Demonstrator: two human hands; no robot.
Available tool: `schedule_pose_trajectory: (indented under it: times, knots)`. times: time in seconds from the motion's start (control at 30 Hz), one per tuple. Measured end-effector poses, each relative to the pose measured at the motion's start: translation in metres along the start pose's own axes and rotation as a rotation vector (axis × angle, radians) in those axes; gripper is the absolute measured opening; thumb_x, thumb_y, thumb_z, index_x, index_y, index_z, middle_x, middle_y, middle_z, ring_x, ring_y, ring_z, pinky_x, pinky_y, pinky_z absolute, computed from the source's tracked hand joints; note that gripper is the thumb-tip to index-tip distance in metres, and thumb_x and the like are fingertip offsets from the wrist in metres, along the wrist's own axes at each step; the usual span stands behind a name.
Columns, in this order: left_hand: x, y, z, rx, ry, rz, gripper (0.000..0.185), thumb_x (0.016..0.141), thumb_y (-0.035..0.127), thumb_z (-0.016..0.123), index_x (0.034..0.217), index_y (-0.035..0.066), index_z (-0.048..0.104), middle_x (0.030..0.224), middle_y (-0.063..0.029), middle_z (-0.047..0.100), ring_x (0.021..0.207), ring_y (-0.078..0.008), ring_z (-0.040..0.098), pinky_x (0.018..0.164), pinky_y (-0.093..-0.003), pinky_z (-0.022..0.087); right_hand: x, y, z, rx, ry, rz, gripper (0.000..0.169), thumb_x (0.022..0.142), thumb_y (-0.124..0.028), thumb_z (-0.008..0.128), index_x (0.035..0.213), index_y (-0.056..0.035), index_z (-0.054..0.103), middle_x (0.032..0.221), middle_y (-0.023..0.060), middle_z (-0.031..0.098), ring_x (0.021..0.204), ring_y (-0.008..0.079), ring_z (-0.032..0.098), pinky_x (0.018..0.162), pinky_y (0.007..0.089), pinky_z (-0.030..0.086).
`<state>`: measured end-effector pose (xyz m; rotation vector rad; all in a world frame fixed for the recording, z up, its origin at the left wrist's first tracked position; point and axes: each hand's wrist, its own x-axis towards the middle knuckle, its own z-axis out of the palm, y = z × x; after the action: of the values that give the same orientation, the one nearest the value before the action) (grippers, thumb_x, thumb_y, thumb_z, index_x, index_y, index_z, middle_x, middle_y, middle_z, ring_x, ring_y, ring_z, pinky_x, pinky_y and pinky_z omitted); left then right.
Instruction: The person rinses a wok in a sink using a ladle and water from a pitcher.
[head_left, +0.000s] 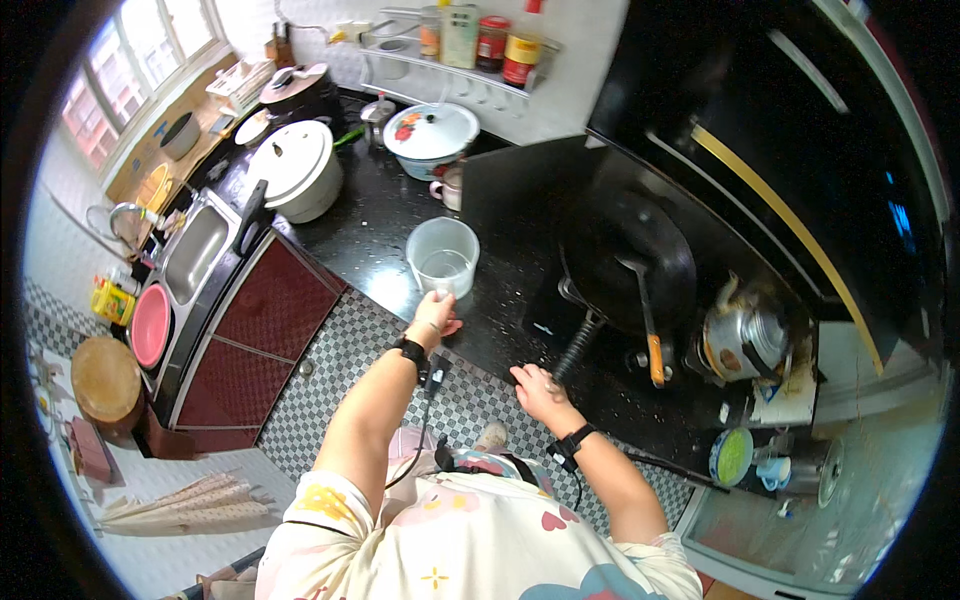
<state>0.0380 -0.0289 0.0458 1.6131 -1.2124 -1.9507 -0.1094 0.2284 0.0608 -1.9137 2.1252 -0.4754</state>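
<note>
My left hand (433, 319) reaches to the near rim of a translucent plastic container (443, 259) on the black stone counter (360, 232), its fingertips against the handle or wall there. Whether water is inside the container I cannot tell. My right hand (538, 390) is at the counter's front edge, beside the coiled handle of a black wok (626, 255); its fingers are partly bent, and whether they touch the handle is unclear. A metal spatula with a wooden handle (654, 352) lies in the wok.
Behind the container stand a lidded enamel basin (431, 139), a mug (450, 187) and a large white pressure cooker (296, 172). A metal kettle (742, 337) is right of the wok. At the left are a steel sink (196, 251) and a pink basin (151, 325).
</note>
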Motion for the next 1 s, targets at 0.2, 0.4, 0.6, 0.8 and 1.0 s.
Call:
schedule_pose_trajectory:
  times: [0.2, 0.4, 0.6, 0.8, 1.0]
  knots:
    - [-0.027, 0.019, -0.081, 0.013, -0.044, 0.076, 0.032, 0.096, 0.035, 0.051, 0.111, 0.006, 0.050, 0.070, -0.0038, 0.055, 0.051, -0.0136, 0.056, 0.048, -0.0264, 0.050, 0.074, -0.085, 0.017, -0.009, -0.001, -0.111, 0.028, 0.081, -0.014, 0.063, 0.108, -0.0095, 0.060, 0.092, 0.0102, 0.060, 0.085, 0.0301, 0.062, 0.075, 0.0413, 0.052]
    - [-0.045, -0.010, -0.259, 0.204, -0.138, 0.208, 0.024, 0.093, 0.027, 0.055, 0.100, 0.004, 0.054, 0.071, -0.0006, 0.056, 0.055, -0.0109, 0.056, 0.054, -0.0256, 0.050, 0.185, -0.197, 0.047, 0.089, 0.070, -0.238, 0.019, 0.082, -0.013, 0.063, 0.099, -0.0075, 0.063, 0.088, 0.0101, 0.063, 0.081, 0.0294, 0.064, 0.072, 0.0397, 0.053]
    - [-0.101, -0.007, -0.426, 0.234, -0.012, 0.041, 0.025, 0.091, 0.026, 0.057, 0.101, 0.004, 0.056, 0.072, -0.0008, 0.058, 0.054, -0.0102, 0.057, 0.051, -0.0245, 0.050, 0.287, -0.308, 0.070, 0.167, 0.064, -0.475, 0.018, 0.080, -0.011, 0.065, 0.098, -0.0063, 0.064, 0.087, 0.0094, 0.064, 0.079, 0.0282, 0.064, 0.069, 0.0384, 0.052]
    - [-0.125, 0.019, -0.529, 0.020, 0.317, 0.042, 0.022, 0.090, 0.022, 0.056, 0.099, 0.002, 0.058, 0.072, 0.0002, 0.058, 0.051, -0.0084, 0.056, 0.046, -0.0235, 0.046, 0.393, -0.398, 0.067, 0.224, 0.134, -0.709, 0.020, 0.077, -0.008, 0.066, 0.096, -0.0053, 0.064, 0.085, 0.0088, 0.063, 0.075, 0.0267, 0.062, 0.068, 0.0361, 0.050]
    - [-0.072, 0.096, -0.590, -0.080, 0.432, 0.193, 0.023, 0.093, 0.026, 0.057, 0.103, 0.005, 0.056, 0.073, 0.0009, 0.056, 0.053, -0.0072, 0.056, 0.045, -0.0203, 0.042, 0.512, -0.451, 0.046, 0.184, 0.230, -0.866, 0.016, 0.075, -0.005, 0.066, 0.091, -0.0044, 0.062, 0.079, 0.0088, 0.059, 0.070, 0.0272, 0.061, 0.063, 0.0371, 0.050]
